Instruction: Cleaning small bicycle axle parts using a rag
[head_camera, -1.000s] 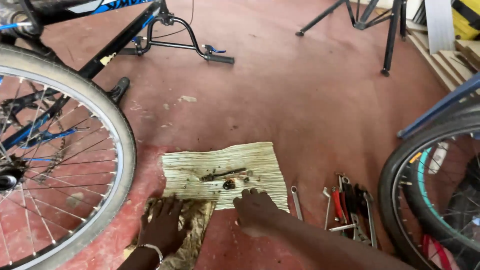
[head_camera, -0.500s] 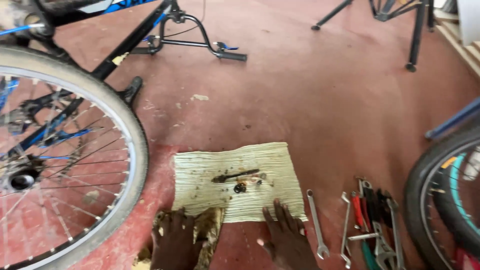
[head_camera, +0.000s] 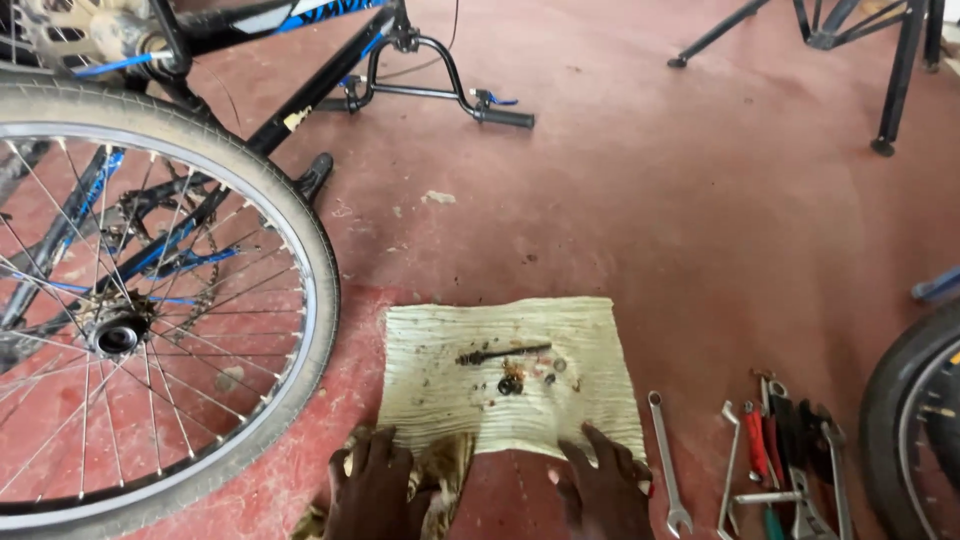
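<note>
A pale ribbed cloth (head_camera: 440, 390) lies flat on the red floor. On it rest a dark axle rod (head_camera: 503, 353) and a few small greasy parts (head_camera: 530, 377). My left hand (head_camera: 375, 490) presses on a dirty rag (head_camera: 440, 470) at the cloth's near left corner. My right hand (head_camera: 605, 485) rests palm down on the cloth's near right edge, fingers spread. Neither hand holds anything.
An upturned blue and black bicycle with its wheel (head_camera: 150, 310) stands at the left. Spanners (head_camera: 668, 465) and several red-handled tools (head_camera: 785, 455) lie to the right of the cloth. Another tyre (head_camera: 905, 430) shows at the right edge; a black stand (head_camera: 885, 80) is at the back.
The view has shifted so the cloth and tools sit further right and up. My hands have drawn back toward me, from reaching over the cloth to resting at its near edge.
</note>
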